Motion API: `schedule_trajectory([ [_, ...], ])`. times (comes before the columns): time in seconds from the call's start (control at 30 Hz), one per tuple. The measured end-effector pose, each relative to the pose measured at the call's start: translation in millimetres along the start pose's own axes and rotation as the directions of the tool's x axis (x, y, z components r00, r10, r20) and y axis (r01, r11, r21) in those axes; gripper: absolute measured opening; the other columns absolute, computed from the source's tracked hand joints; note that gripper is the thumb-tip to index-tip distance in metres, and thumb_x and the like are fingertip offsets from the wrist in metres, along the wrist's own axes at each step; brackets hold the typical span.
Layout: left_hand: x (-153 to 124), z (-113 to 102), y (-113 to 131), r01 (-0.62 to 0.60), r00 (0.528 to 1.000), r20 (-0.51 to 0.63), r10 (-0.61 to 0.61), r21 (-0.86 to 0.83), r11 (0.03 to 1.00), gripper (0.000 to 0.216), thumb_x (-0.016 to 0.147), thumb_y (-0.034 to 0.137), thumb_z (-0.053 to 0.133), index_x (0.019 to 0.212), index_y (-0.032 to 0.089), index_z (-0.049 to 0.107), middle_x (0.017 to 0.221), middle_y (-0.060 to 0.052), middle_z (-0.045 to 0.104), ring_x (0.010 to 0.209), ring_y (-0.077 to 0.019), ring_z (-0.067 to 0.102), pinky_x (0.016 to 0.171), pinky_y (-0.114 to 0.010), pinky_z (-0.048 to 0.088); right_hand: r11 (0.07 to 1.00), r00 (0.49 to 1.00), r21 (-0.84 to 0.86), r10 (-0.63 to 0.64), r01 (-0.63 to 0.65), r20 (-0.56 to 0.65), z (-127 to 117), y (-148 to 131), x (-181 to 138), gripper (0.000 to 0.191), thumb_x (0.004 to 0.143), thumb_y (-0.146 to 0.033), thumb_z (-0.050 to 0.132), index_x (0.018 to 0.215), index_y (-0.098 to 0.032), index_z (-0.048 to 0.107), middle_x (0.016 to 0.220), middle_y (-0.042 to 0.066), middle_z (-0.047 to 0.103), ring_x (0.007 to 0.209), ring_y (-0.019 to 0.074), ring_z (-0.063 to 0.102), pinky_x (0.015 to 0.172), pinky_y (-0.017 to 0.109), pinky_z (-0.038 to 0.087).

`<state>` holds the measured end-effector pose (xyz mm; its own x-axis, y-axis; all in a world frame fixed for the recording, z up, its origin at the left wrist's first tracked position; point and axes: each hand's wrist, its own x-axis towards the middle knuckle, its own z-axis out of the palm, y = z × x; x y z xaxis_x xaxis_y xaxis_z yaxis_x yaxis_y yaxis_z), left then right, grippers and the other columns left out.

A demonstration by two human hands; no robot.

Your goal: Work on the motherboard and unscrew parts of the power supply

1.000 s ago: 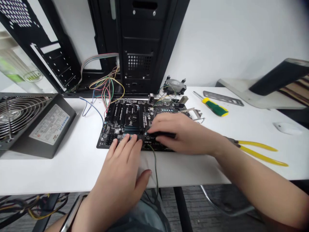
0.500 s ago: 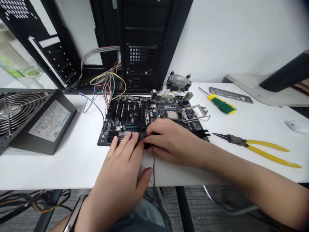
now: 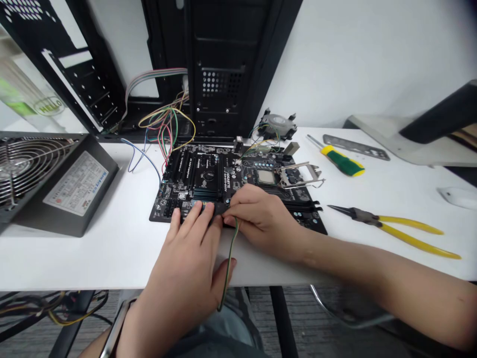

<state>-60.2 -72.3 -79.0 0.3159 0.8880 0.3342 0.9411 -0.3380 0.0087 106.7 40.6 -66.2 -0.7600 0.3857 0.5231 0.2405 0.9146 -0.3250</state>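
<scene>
A black motherboard (image 3: pixel 210 174) lies flat on the white table, its processor (image 3: pixel 266 177) showing under a raised metal socket frame (image 3: pixel 301 175). My left hand (image 3: pixel 190 253) is spread over the board's front edge, fingertips resting on it near a dark chunky part. At that same edge, my right hand (image 3: pixel 261 214) pinches the end of a thin green-and-yellow cable (image 3: pixel 231 248) between thumb and fingers. The cable's tip is hidden by the fingers, so I cannot tell whether it sits in a connector. From there it hangs down across my left thumb.
Behind the board stands a black computer case (image 3: pixel 223 44) with loose coloured wires (image 3: pixel 169 119). A power supply (image 3: pixel 74 194) is at the left. To the right lie yellow-handled pliers (image 3: pixel 395 226), a green-and-yellow screwdriver (image 3: pixel 341 160) and a metal plate (image 3: pixel 356 146). A CPU cooler fan (image 3: pixel 278 124) sits behind.
My right fingers have closed more tightly together at the board's edge. The hanging cable has swung left and now crosses in front of my left thumb. My left hand is nearly still.
</scene>
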Motion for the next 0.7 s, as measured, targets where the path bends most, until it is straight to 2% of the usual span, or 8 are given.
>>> schedule_trajectory([
  [0.3, 2, -1, 0, 0.016, 1.000, -0.003, -0.016, -0.034, 0.999, 0.052, 0.092, 0.039, 0.045, 0.130, 0.007, 0.061, 0.139, -0.019, 0.061, 0.131, -0.0405, 0.056, 0.101, -0.069, 0.053, 0.994, 0.998, 0.093, 0.060, -0.058, -0.021, -3, 0, 3, 0.027, 0.094, -0.015, 0.055, 0.070, -0.015, 0.068, 0.069, 0.000, 0.064, 0.070, 0.0091, 0.054, 0.067, 0.023, 0.044],
  [0.47, 2, -1, 0, 0.029, 1.000, 0.006, -0.029, -0.057, 0.998, 0.051, 0.093, 0.038, 0.043, 0.129, 0.007, 0.061, 0.140, -0.019, 0.060, 0.133, -0.0413, 0.055, 0.102, -0.071, 0.052, 0.972, 0.975, 0.177, 0.179, -0.155, -0.133, -11, 1, 7, 0.029, 0.097, -0.018, 0.051, 0.075, -0.015, 0.070, 0.073, 0.003, 0.068, 0.070, 0.0083, 0.061, 0.064, 0.020, 0.048],
  [0.57, 1, -1, 1, 0.023, 1.000, 0.005, -0.023, -0.048, 0.999, 0.052, 0.093, 0.038, 0.043, 0.131, 0.007, 0.059, 0.141, -0.019, 0.060, 0.133, -0.0414, 0.055, 0.101, -0.071, 0.052, 0.966, 0.982, 0.227, 0.152, -0.124, -0.110, -9, 0, 8, 0.027, 0.093, -0.018, 0.055, 0.073, -0.016, 0.072, 0.068, 0.002, 0.067, 0.065, 0.0077, 0.060, 0.060, 0.019, 0.047],
  [0.7, -1, -1, 1, 0.018, 1.000, 0.010, -0.017, -0.046, 0.999, 0.051, 0.093, 0.038, 0.042, 0.131, 0.008, 0.059, 0.142, -0.018, 0.059, 0.134, -0.0403, 0.054, 0.102, -0.070, 0.052, 0.967, 0.978, 0.213, 0.168, -0.139, -0.121, -14, -4, 13, 0.024, 0.095, -0.022, 0.056, 0.081, -0.017, 0.075, 0.074, 0.002, 0.070, 0.069, 0.0086, 0.063, 0.062, 0.021, 0.050],
])
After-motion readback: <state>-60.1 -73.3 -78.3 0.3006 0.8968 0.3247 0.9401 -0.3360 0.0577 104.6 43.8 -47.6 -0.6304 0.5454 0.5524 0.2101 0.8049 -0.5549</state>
